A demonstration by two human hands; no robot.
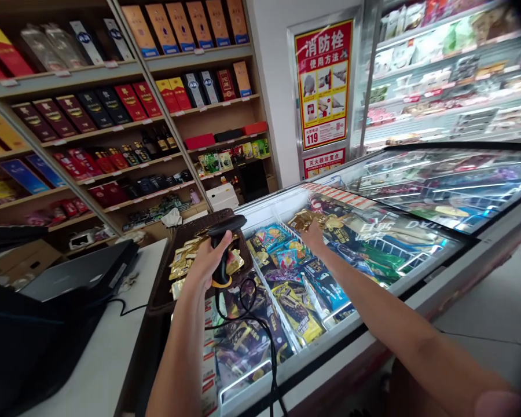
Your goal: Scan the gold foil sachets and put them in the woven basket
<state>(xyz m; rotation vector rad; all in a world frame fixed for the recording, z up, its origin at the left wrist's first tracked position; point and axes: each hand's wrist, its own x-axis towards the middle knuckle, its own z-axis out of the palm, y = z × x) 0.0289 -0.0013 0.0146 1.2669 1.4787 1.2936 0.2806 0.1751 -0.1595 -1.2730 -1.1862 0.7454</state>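
Observation:
My left hand (pixel 206 260) is closed round the handle of a black barcode scanner (pixel 224 234), whose cord (pixel 260 330) hangs down over the open chest freezer (pixel 373 313). The scanner's head points right, above a brown tray (pixel 169 289) of gold packets. My right hand (pixel 313 234) reaches into the freezer among wrapped ice creams (pixel 295 301), by some gold wrappers (pixel 304 219). Its fingers are hidden, so I cannot tell whether it holds anything.
Wooden shelves (pixel 113 130) of boxed bottles fill the left wall. A white counter (pixel 104 347) with a dark laptop (pixel 78 275) lies at lower left. A red fire-hydrant poster (pixel 323 84) hangs on the wall. An upright glass cooler (pixel 451 69) stands at the right.

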